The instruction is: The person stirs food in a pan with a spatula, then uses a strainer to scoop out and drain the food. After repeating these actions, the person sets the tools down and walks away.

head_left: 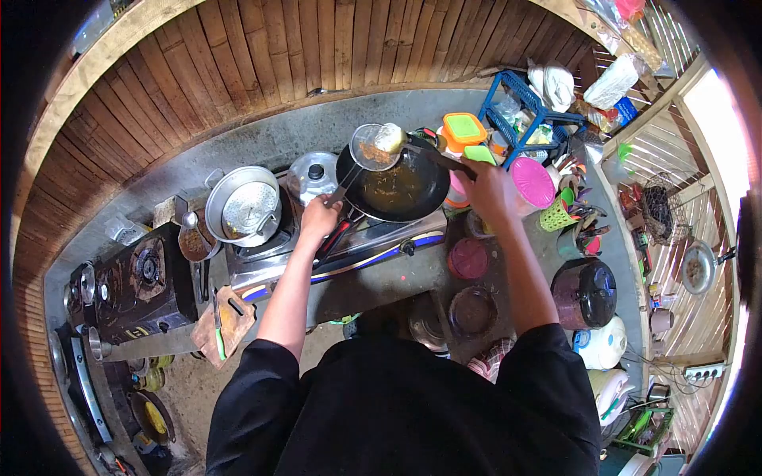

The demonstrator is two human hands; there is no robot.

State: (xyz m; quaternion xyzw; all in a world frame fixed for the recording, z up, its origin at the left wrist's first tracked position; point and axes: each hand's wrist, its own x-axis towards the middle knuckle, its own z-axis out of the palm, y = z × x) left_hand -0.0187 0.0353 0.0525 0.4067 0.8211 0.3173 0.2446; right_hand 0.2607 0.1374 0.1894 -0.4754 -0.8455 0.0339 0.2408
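My left hand (320,217) is closed round the handle of a round mesh strainer (370,151). The strainer is held over the left part of a black frying pan (401,190) on the stove, and brown bits lie in it. My right hand (486,189) grips the dark handle of a spatula (432,153), whose head reaches the strainer's right side. A whitish lump (390,138) rests there, at the strainer's rim. Dark oil with small bits covers the pan's bottom.
Left of the pan are a glass lid (314,176) and a large metal pot (243,205). A knife lies on a cutting board (225,324) at the counter's edge. On the right stand a pink-lidded container (532,182), a blue rack (528,115) and a rice cooker (584,293).
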